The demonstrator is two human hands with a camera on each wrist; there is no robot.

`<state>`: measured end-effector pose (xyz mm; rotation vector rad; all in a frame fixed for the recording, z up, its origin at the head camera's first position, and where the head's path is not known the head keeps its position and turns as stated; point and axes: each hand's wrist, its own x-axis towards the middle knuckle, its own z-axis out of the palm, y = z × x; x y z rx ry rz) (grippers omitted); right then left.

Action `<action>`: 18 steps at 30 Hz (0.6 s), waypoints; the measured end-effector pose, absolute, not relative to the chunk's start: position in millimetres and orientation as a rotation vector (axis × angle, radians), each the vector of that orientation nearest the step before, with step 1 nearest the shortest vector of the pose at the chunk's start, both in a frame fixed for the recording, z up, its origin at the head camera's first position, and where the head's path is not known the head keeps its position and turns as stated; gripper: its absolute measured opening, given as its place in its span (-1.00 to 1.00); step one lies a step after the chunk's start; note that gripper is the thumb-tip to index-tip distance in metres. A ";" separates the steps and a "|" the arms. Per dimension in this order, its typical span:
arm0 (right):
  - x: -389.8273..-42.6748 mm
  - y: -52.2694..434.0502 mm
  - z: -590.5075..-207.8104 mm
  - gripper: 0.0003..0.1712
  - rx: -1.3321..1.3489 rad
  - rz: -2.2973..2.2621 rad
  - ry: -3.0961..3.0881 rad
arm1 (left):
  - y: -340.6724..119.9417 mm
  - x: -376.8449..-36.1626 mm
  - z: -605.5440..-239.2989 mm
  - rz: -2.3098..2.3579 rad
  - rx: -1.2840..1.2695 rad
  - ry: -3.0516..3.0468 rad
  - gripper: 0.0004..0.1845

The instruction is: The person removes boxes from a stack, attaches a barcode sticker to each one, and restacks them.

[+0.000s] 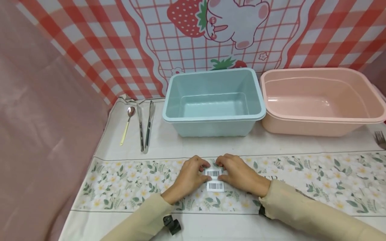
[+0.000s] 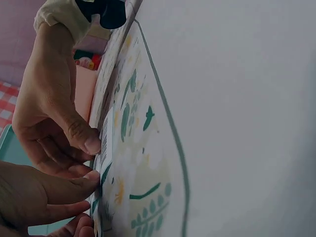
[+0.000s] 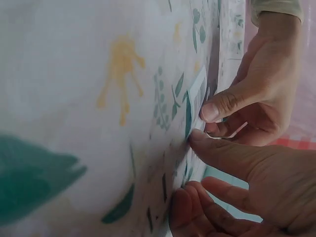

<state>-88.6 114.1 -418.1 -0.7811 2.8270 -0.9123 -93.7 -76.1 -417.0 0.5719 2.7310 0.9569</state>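
Observation:
Two white barcode labels, the upper label [image 1: 213, 173] and the lower label [image 1: 215, 186], lie one above the other on the flowered cloth strip. My left hand [image 1: 190, 174] holds the upper label at its left side, thumb low and fingers curled near the top corner. Opposite it, my right hand [image 1: 239, 174] grips the right side in the same way. Both thumbs reach in near where the labels meet. In the right wrist view a barcode label [image 3: 198, 94] sits beside the thumbs, low over the cloth. The fingers' undersides are hidden.
Behind the hands stand a blue basin [image 1: 214, 129] and a pink basin [image 1: 319, 127], side by side. To the left lie a spoon [image 1: 126, 127] with a yellow handle and tongs [image 1: 147, 130]. A fork [image 1: 380, 139] lies at the right edge.

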 end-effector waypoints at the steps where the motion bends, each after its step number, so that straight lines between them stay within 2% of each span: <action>1: -88.7 113.6 -417.9 -0.60 -0.782 -0.900 2.825 | -75.9 -93.7 -417.3 0.948 0.579 2.735 -0.68; 13: -94.3 112.4 -416.9 -0.82 -0.767 -0.968 2.720 | -77.7 -96.9 -418.8 0.932 0.627 2.738 -0.70; 18: -97.4 113.7 -415.8 -0.79 -0.790 -0.974 2.681 | -77.6 -97.3 -419.4 0.962 0.633 2.717 -0.78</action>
